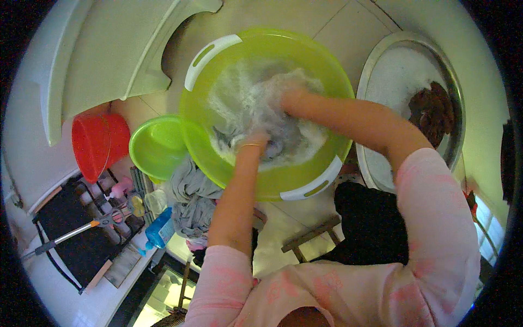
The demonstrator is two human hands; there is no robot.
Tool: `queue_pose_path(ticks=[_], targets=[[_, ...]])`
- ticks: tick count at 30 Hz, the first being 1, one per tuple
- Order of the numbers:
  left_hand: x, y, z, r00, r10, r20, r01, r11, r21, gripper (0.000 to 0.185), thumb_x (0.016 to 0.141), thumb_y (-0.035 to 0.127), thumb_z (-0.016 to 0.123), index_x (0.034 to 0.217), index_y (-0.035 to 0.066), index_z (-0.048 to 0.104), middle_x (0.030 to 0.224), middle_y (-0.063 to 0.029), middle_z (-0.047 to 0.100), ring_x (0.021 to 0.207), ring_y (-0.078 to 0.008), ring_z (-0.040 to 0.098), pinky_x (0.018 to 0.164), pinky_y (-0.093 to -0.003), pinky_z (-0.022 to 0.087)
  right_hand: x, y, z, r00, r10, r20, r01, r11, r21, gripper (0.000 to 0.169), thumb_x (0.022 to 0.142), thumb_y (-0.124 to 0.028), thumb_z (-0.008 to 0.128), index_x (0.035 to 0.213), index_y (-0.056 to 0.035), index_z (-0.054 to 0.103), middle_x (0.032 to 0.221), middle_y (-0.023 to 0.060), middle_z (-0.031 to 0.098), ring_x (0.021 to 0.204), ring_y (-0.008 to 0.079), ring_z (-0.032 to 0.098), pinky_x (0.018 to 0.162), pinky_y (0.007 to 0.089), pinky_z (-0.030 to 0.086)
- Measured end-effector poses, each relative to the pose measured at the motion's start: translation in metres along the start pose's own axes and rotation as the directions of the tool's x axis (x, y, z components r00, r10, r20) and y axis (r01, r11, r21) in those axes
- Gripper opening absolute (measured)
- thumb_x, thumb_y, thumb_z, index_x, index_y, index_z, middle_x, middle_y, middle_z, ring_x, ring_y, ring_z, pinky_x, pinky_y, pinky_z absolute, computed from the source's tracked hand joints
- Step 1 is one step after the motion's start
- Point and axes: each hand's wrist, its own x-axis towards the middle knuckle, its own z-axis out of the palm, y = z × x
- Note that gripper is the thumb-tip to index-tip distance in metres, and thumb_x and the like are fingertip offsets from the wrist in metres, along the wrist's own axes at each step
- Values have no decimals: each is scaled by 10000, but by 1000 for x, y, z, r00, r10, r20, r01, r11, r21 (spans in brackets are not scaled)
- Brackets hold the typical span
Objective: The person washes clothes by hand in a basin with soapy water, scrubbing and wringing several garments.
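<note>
A large lime-green plastic basin (269, 186) with white side handles stands before me on the tiled floor. Churned, foamy water (241, 92) fills its middle, and in it lies grey wet cloth (282, 131). My left hand (255, 141) is down in the cloth at the near side, with a thin band around the wrist. Farther off and to the right, my right hand (292, 94) reaches into the suds, blurred by motion. Water and cloth hide the fingers of both hands, so their grip does not show.
Right of the basin sits an oval metal tub (363, 163) with suds and dark brown cloth (435, 110). To the left are a smaller green basin (157, 147), a red bucket (92, 143), a grey cloth heap (192, 204), a blue bottle (160, 229) and a black rack (77, 241). A wooden stool (312, 233) stands nearby.
</note>
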Motion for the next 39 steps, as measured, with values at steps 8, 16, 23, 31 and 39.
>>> queue_pose_path(ticks=[8, 16, 23, 31, 39], targets=[[-94, 60, -199, 903, -331, -274, 273, 934, -230, 427, 863, 159, 591, 1275, 69, 529, 1199, -203, 593, 1032, -340, 601, 911, -356, 464, -51, -29, -128, 981, 136, 139, -180, 905, 386, 455, 801, -47, 514, 1244, -148, 535, 1205, 183, 580, 1097, 397, 547, 886, 470, 464], [-48, 34, -183, 813, -328, -481, 107, 896, -431, 581, 775, 16, 616, 1330, 152, 506, 1372, -230, 427, 1181, -395, 498, 985, -400, 426, -40, -60, -160, 762, 17, -647, 143, 971, 193, 466, 838, -87, 501, 1293, -187, 504, 1153, 180, 604, 1003, 387, 594, 826, 484, 501], [-5, 92, -104, 911, -403, -86, 407, 913, 24, 720, 822, 57, 572, 1452, 282, 305, 1546, -131, 170, 1255, -410, 443, 1020, -453, 394, -46, -60, -70, 928, 185, -324, -300, 887, -351, 662, 833, -144, 545, 1446, -192, 302, 1390, 213, 409, 1151, 429, 496, 924, 450, 473], [25, 22, -37, 926, -332, -182, 346, 937, 50, 513, 889, 171, 492, 1394, 195, 410, 1315, -190, 502, 1155, -388, 529, 957, -471, 441, 17, 9, 25, 997, 72, 1, -71, 985, 155, 505, 790, -153, 608, 1278, -97, 493, 1284, 196, 495, 1084, 345, 553, 883, 429, 487], [-53, 54, -171, 791, -607, -82, 236, 426, -874, 353, 894, 216, 551, 1233, 120, 560, 1180, -144, 609, 1056, -281, 601, 927, -407, 475, -11, -32, -123, 970, 218, -106, -165, 914, 371, 390, 835, -179, 543, 1204, -57, 527, 1009, 213, 630, 923, 416, 602, 843, 464, 479]])
